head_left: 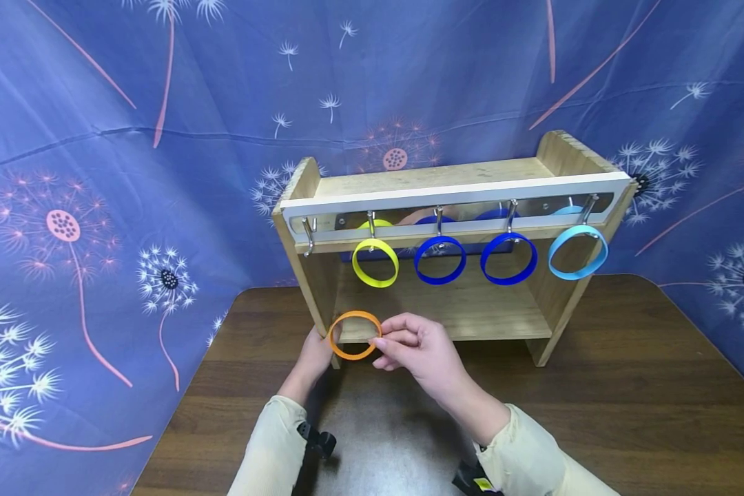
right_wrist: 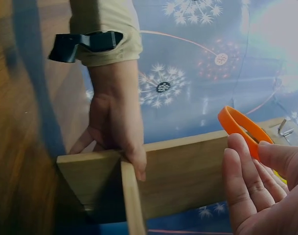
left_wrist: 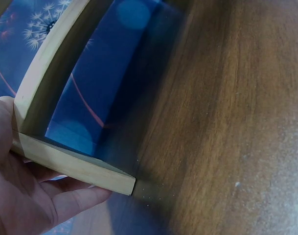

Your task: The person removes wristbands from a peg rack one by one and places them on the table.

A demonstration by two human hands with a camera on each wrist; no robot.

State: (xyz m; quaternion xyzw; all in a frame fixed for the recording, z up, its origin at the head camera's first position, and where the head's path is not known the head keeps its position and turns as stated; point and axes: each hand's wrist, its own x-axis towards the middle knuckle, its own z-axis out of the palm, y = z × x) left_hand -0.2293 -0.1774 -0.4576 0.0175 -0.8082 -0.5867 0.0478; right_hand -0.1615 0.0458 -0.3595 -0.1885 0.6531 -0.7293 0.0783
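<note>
My right hand (head_left: pixel 423 351) pinches an orange silicone wristband (head_left: pixel 355 335) between thumb and fingers, in front of the lower left of a wooden shelf (head_left: pixel 446 296). In the right wrist view the wristband (right_wrist: pixel 241 128) is tilted, with the thumb on its near edge. My left hand (head_left: pixel 315 355) grips the shelf's left side panel near its bottom. The left wrist view shows that hand (left_wrist: pixel 21 191) around the panel's lower end (left_wrist: pixel 80 166), thumb on one side and fingers on the other. Part of the left hand is hidden behind the panel in the head view.
Along the shelf's white front rail (head_left: pixel 459 191) are several metal hooks, the leftmost hook (head_left: pixel 308 238) at the left end. From the others hang a yellow wristband (head_left: pixel 375 284), two dark blue wristbands (head_left: pixel 440 281) and a light blue wristband (head_left: pixel 576 275). A patterned cloth (head_left: pixel 223 172) hangs behind the table (head_left: pixel 657 386).
</note>
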